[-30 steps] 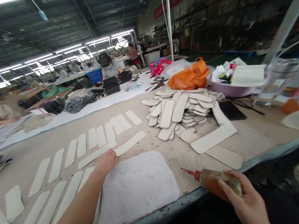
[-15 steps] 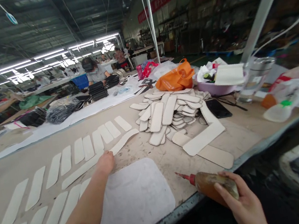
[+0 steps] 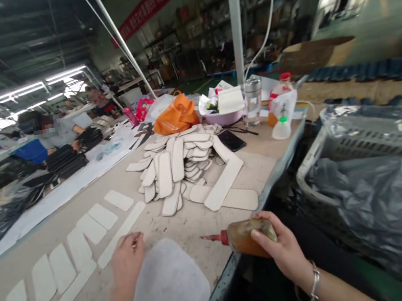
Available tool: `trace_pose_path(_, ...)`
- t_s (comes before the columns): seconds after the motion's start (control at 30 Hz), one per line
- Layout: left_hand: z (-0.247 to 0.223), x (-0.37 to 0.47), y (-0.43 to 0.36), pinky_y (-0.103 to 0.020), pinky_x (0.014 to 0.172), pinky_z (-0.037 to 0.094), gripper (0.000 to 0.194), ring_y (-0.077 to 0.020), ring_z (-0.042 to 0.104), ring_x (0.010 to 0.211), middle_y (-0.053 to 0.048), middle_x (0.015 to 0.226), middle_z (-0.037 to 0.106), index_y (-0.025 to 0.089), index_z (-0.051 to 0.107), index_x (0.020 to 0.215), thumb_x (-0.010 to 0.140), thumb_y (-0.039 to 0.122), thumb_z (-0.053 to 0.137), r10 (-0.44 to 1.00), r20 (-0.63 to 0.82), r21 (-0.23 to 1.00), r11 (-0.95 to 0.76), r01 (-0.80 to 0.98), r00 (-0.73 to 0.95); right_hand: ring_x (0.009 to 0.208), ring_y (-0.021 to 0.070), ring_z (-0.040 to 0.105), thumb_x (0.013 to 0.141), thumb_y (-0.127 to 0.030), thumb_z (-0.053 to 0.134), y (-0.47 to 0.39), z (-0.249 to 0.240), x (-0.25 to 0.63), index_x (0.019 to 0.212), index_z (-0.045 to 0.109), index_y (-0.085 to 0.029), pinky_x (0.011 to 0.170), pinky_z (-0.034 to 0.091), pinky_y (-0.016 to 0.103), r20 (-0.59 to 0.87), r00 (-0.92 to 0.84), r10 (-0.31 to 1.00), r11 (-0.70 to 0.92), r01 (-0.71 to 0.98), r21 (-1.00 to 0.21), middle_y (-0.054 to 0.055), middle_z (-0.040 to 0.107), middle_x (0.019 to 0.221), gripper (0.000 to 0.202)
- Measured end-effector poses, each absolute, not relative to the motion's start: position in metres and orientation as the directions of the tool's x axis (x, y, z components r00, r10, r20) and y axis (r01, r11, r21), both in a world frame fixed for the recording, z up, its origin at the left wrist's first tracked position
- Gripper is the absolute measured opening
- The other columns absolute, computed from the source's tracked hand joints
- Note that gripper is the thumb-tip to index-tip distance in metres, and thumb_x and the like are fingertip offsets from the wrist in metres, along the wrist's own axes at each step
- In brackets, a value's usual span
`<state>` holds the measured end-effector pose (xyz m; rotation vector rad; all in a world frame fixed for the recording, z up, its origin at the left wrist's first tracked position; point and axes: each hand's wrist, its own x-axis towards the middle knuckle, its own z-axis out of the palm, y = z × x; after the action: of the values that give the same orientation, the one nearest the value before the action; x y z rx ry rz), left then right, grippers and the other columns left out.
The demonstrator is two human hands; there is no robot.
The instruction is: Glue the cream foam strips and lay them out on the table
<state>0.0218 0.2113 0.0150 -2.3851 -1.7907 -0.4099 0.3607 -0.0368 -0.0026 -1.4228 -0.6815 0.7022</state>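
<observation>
My right hand (image 3: 278, 246) is wrapped around a squeeze bottle (image 3: 245, 238) of amber liquid, probably glue. The bottle lies on its side in the air by the table edge, its red nozzle pointing left. My left hand (image 3: 128, 256) is closed with curled fingers above the table; whether anything is between them is too small to make out. Just beyond it lies a long pale strip (image 3: 122, 233), beside a row of shorter pale strips (image 3: 62, 268). A white sheet (image 3: 167, 291) lies partly under my left forearm. Ahead is a heap of pale, dark-edged pieces (image 3: 177, 160).
Behind the heap are an orange bag (image 3: 175, 116), a purple basin (image 3: 224, 118), a phone (image 3: 232, 140) and a clear flask (image 3: 254, 102). A plastic crate (image 3: 314, 151) with grey bags stands right of the table edge (image 3: 223, 276). Across the table a person (image 3: 58, 134) handles black stacks.
The view has swung right, bringing the crate into sight. My left hand has come off the long strip and its fingers have curled. My right hand still grips the bottle, now more level.
</observation>
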Motion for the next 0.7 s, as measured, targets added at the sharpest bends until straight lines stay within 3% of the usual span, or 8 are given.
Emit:
trace_pose_path(0.1,0.004,0.092,0.194,-0.028,0.072,0.052,0.027,-0.0146,0.061,0.072,-0.004,0.093,0.063,0.02,0.062,0.089,0.087,0.04,0.045,0.856,0.256,0.324,-0.514,0.794,0.45,0.079,0.0177,0.056,0.074,-0.04,0.067,-0.039,0.001,0.368,0.1,0.055,-0.023,0.069,0.048,0.027,-0.059,0.665,0.745,0.073,-0.169,-0.983,0.004,0.06,0.094,0.034)
trace_pose_path(0.2,-0.009,0.166,0.176,-0.031,0.077,0.053,0.025,-0.0165,0.061,0.08,-0.007,0.094,0.064,0.018,0.064,0.089,0.087,0.037,0.048,0.742,0.284,0.421,-0.665,0.616,0.607,0.078,0.0167,0.054,0.074,-0.039,0.067,-0.04,0.001,0.376,0.101,0.054,-0.024,0.069,0.046,0.027,-0.133,0.677,0.724,0.155,-0.347,-0.925,0.003,0.057,0.095,0.034)
trace_pose_path(0.33,-0.022,0.235,0.161,-0.035,0.081,0.051,0.019,-0.0183,0.06,0.088,-0.008,0.091,0.065,0.017,0.065,0.087,0.086,0.028,0.05,0.618,0.254,0.428,-0.762,0.487,0.744,0.072,0.0154,0.052,0.072,-0.039,0.069,-0.043,0.003,0.386,0.099,0.053,-0.026,0.063,0.046,0.026,-0.22,0.671,0.708,0.237,-0.519,-0.822,0.001,0.056,0.088,0.034)
trace_pose_path(0.7,-0.027,0.27,0.171,-0.028,0.067,0.046,0.017,-0.0153,0.057,0.069,-0.004,0.071,0.062,0.015,0.067,0.067,0.075,0.019,0.053,0.606,0.133,0.306,-0.778,0.549,0.785,0.071,0.0137,0.052,0.069,-0.04,0.072,-0.051,0.011,0.402,0.096,0.055,-0.024,0.063,0.044,0.024,-0.244,0.666,0.705,0.26,-0.563,-0.784,0.0,0.056,0.084,0.035)
